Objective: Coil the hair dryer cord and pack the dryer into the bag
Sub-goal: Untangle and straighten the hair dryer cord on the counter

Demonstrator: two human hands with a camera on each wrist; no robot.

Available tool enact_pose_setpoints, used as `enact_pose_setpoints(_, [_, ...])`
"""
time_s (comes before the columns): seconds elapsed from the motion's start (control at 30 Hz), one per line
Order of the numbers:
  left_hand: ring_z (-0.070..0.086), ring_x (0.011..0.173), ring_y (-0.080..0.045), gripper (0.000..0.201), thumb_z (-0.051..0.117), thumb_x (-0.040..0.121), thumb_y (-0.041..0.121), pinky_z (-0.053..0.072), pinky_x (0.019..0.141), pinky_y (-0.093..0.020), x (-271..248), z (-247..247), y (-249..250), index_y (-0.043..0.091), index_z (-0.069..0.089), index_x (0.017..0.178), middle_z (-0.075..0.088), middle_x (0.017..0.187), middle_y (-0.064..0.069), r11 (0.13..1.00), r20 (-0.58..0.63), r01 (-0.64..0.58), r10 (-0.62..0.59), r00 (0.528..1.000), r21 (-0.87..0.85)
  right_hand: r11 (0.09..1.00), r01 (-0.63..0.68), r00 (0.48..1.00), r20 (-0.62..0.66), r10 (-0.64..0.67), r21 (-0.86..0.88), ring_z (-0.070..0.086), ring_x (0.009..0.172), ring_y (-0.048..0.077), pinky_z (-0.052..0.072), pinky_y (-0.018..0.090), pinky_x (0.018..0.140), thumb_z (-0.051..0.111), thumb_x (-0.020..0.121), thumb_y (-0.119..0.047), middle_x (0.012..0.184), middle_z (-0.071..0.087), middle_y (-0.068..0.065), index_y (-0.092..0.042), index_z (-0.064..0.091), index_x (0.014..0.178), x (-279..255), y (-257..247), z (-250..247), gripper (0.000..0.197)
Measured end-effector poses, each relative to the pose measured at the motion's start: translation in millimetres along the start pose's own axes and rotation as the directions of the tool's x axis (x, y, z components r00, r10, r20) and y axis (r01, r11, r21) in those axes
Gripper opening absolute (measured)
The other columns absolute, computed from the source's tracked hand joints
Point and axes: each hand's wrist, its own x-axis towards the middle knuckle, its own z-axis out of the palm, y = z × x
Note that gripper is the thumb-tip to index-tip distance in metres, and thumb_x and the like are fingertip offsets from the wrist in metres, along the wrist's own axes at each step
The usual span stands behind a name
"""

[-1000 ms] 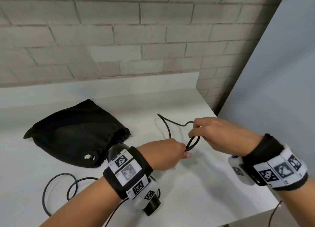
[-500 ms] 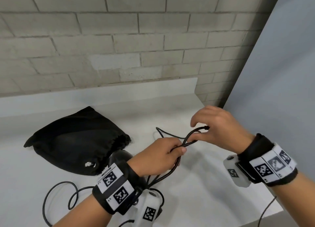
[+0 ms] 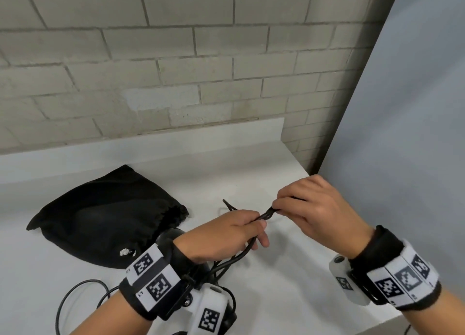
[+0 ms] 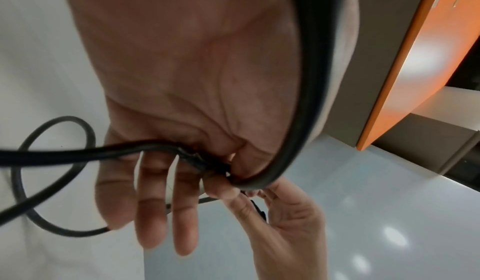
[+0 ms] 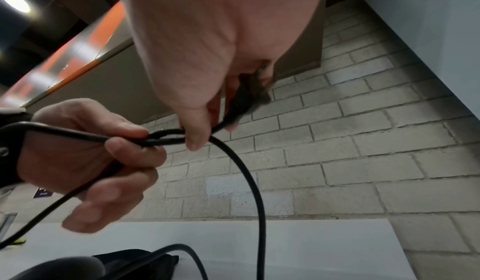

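Note:
The black hair dryer cord (image 3: 261, 217) runs in folded strands between my two hands above the white counter. My left hand (image 3: 251, 227) pinches the gathered strands between thumb and forefinger, its other fingers loosely out (image 4: 153, 212). My right hand (image 3: 279, 209) pinches the cord's end loop a little to the right, the plug end dark inside its fingers (image 5: 246, 95). The dryer's black body (image 3: 168, 238) lies mostly hidden under my left wrist. The black drawstring bag (image 3: 105, 216) lies flat at the left, its mouth toward the dryer.
Loose loops of cord (image 3: 75, 294) lie on the counter (image 3: 289, 297) at the front left. A brick wall (image 3: 176, 70) backs the counter, a grey panel (image 3: 402, 158) stands at the right, and the counter's right edge runs below my right wrist.
Both hands rose and drew closer together. The wide loop that lay on the counter has been gathered into tight folded strands between them.

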Motion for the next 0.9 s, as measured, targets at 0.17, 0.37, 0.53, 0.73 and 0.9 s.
enact_pose_setpoints(0.17, [0.057, 0.074, -0.014, 0.030, 0.054, 0.096, 0.044, 0.049, 0.075, -0.034, -9, 5, 3, 0.015, 0.056, 0.089, 0.060, 0.081, 0.005, 0.893, -0.009, -0.044, 0.054, 0.999, 0.447, 0.997, 0.020, 0.977, 0.209, -0.035, 0.072, 0.063, 0.082, 0.013, 0.039, 0.038, 0.097, 0.052, 0.096, -0.021, 0.086, 0.066, -0.010, -0.021, 0.061, 0.099, 4, 3, -6, 0.009])
enact_pose_setpoints(0.37, [0.051, 0.070, -0.019, 0.010, 0.041, 0.098, 0.018, 0.046, 0.068, -0.037, -24, 5, 2, 0.019, 0.037, 0.107, 0.050, 0.089, 0.001, 0.824, -0.044, 0.040, -0.019, 0.999, 0.566, 0.949, -0.196, 0.890, 0.451, 0.066, 0.248, 0.059, 0.097, 0.010, 0.006, 0.037, 0.122, 0.038, 0.102, -0.024, 0.100, 0.064, -0.008, -0.030, 0.039, 0.101, 4, 2, -8, 0.006])
enact_pose_setpoints(0.53, [0.044, 0.060, -0.010, 0.052, 0.041, 0.098, 0.014, 0.035, 0.055, -0.025, -36, 4, 3, 0.019, 0.016, 0.143, 0.043, 0.129, -0.002, 0.761, -0.127, 0.114, -0.042, 0.991, 0.639, 0.892, -0.278, 0.951, 0.232, 0.203, 0.356, 0.036, 0.138, 0.011, 0.029, 0.028, 0.112, 0.052, 0.098, -0.026, 0.140, 0.049, -0.010, -0.029, 0.051, 0.098, -3, 3, -1, 0.004])
enact_pose_setpoints(0.73, [0.062, 0.088, -0.028, 0.046, 0.045, 0.095, 0.013, 0.055, 0.075, -0.042, -45, 7, -6, 0.009, 0.028, 0.138, 0.049, 0.125, -0.011, 0.604, -0.169, 0.197, -0.104, 0.980, 0.772, 0.732, -0.417, 0.863, -0.018, 0.505, 0.539, 0.063, 0.099, 0.015, 0.054, 0.024, 0.084, 0.068, 0.087, -0.006, 0.109, 0.058, -0.003, -0.015, 0.066, 0.091, -12, 7, 10, 0.010])
enact_pose_setpoints(0.9, [0.047, 0.066, -0.019, 0.015, 0.040, 0.104, 0.021, 0.039, 0.064, -0.032, -55, 4, 6, 0.019, 0.041, 0.119, 0.049, 0.085, 0.003, 0.433, -0.066, 0.146, -0.194, 0.979, 0.890, 0.538, -0.601, 0.696, 0.056, 0.716, 0.591, 0.066, 0.093, 0.012, 0.058, 0.022, 0.073, 0.072, 0.084, -0.009, 0.107, 0.061, -0.010, -0.027, 0.067, 0.081, -32, 16, 18, 0.019])
